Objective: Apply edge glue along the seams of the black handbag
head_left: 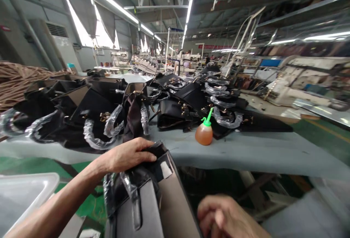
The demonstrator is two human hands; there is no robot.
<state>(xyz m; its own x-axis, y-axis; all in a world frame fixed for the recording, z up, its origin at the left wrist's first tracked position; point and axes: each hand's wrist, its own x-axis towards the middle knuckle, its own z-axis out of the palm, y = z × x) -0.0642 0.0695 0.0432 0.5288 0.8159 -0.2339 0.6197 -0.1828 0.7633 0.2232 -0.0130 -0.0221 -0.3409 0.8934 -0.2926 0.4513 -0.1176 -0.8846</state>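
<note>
Black handbag [166,201] under left hand [128,155]

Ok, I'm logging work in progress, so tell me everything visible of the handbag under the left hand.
The handbag is black with taupe panels, seemingly leather-like. Clear plastic film wraps its handle, and a pale tab shows near the top. It stands upright in front of the table. The left hand grips its top rim; the blurred right hand is beside it.
</note>
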